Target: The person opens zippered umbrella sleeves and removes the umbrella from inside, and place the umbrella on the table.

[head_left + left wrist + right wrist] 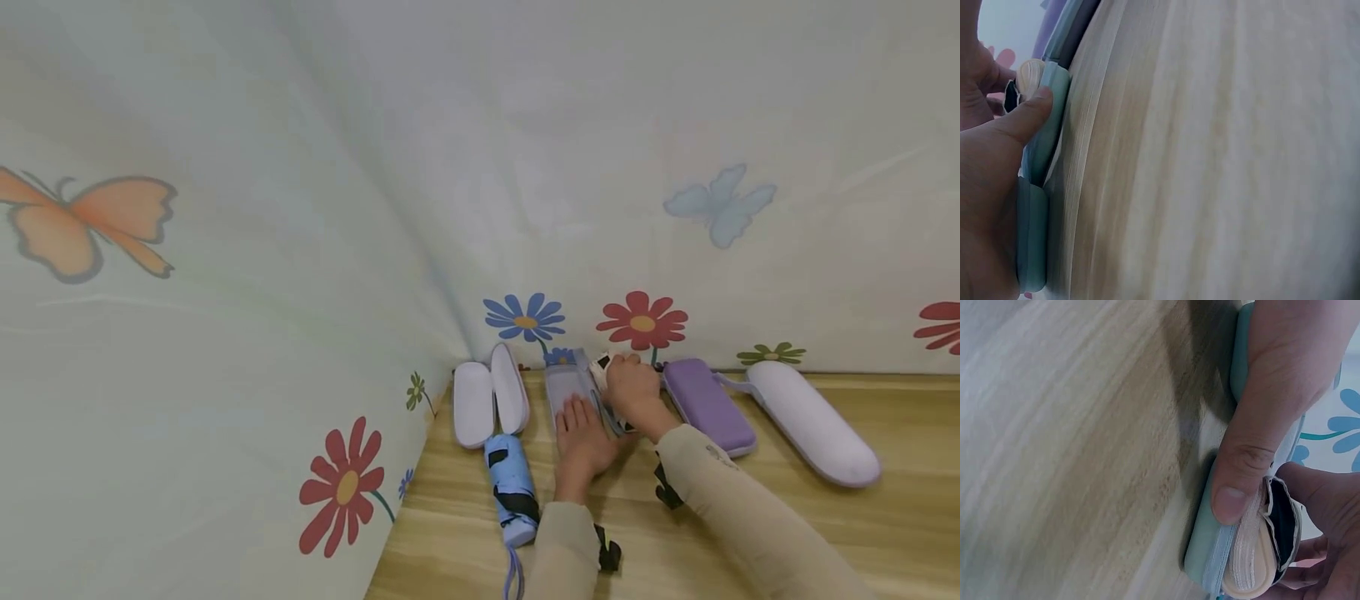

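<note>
Right wrist view: cream bundle (1252,565) held inside right hand's (1334,532) grip, just beside left hand (1282,387).

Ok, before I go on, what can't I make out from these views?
Head view: most of the cream roll, covered by the right hand.
Head view: part of the grey-green open case, under the left hand.
Head view: end of the strap on the blue bundle, cut off by the bottom edge.
Head view: inside of the purple case, which is closed.

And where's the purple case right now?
In the head view, the purple case lies right of centre on the wood-grain surface, just left of the long white case, near the flowery sheet.
</note>
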Demonstrator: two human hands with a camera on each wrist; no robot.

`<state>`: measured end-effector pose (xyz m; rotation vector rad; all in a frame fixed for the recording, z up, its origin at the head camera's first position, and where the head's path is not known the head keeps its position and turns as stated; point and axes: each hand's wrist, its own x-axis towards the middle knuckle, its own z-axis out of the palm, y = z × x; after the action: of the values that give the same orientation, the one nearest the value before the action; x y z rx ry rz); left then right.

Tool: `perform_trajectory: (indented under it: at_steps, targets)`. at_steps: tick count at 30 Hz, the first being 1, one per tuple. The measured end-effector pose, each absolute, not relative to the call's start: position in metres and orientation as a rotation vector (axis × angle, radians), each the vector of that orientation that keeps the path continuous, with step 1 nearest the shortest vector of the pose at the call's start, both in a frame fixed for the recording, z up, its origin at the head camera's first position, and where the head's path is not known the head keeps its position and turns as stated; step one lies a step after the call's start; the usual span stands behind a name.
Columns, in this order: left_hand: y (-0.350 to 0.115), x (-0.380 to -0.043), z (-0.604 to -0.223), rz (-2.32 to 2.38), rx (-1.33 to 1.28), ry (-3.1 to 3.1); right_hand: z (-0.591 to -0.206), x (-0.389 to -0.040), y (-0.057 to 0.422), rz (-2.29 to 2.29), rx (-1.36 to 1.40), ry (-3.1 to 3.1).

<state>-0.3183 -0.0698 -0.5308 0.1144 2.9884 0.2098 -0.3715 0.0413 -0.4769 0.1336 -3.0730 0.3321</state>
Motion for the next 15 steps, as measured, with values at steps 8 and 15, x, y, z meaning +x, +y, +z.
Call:
perform_trajectory:
  at_steps: [8,15]
  targets:
    - [-0.067,-0.324,-0.524,0.171,0.121,3.03,-0.472,-0.382,0.051,0.415,0.135,-3.088]
    - [-0.066,-0.319,-0.531,0.239,0.093,2.994,-0.477,-0.378,0.074,0.822,0.043,-3.058]
